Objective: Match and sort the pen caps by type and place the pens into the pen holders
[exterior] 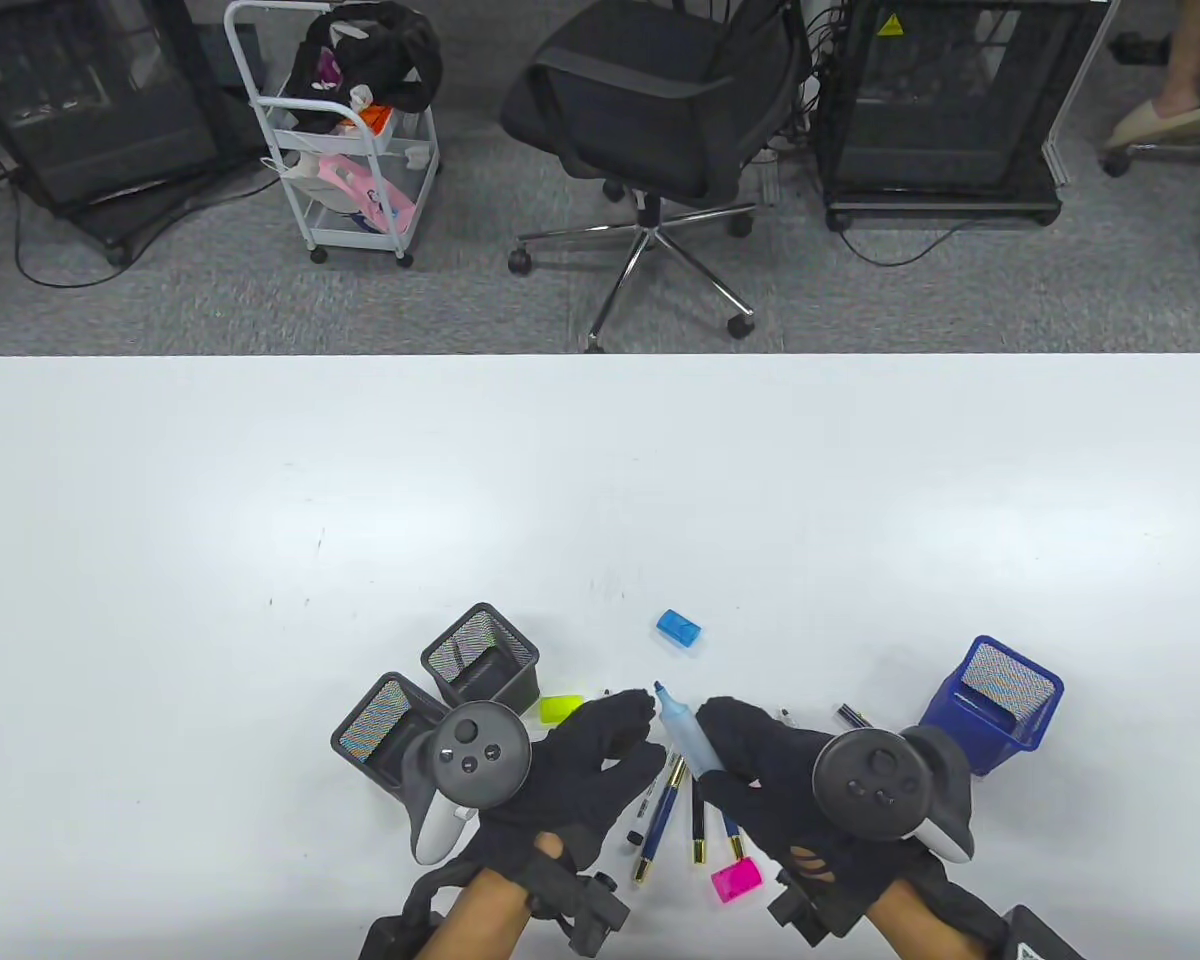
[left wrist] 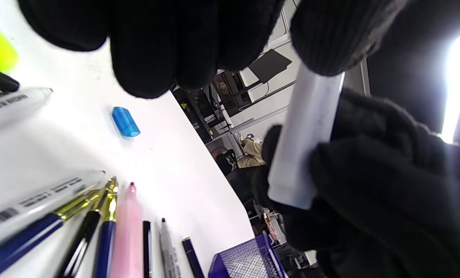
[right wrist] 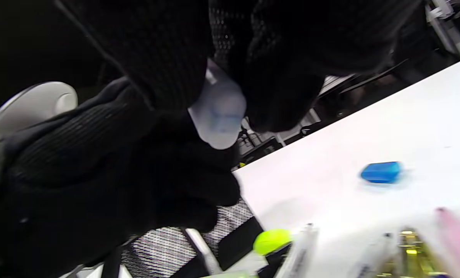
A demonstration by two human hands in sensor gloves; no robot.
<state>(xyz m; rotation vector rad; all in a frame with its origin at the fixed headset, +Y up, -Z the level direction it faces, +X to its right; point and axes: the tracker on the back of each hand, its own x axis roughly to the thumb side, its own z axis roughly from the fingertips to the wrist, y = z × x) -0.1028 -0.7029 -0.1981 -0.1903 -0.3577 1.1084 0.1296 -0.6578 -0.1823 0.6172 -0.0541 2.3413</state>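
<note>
Table view: right hand (exterior: 760, 770) grips a pale blue translucent highlighter barrel (exterior: 688, 735), uncapped, its dark blue tip pointing up and to the left, lifted off the white table (exterior: 600, 480). Fingers are curled round the lower barrel; the left wrist view confirms a full wrap. Left hand (exterior: 600, 760) sits just beside the tip with fingers loosely extended toward it. Whether it touches the barrel I cannot tell; it holds nothing that I can see.

The matching blue translucent plastic cap (exterior: 679, 629) lies alone on the table, beyond both hands, near but clear of the tip.

Judgement on the step: capping the blue highlighter. Best done by having the free left hand fetch the cap, open end facing the tip, while the right keeps the barrel steady and level. Push on along the barrel's axis until seated; a skewed cap may jam or slip.

Other items: yellow-green cap (exterior: 559, 709) beside the two black mesh pen holders (exterior: 480, 660); pink cap (exterior: 736, 881) near the bottom edge; blue mesh pen holder (exterior: 995, 700) at right; several navy-and-gold pens (exterior: 660, 815) between the hands.
</note>
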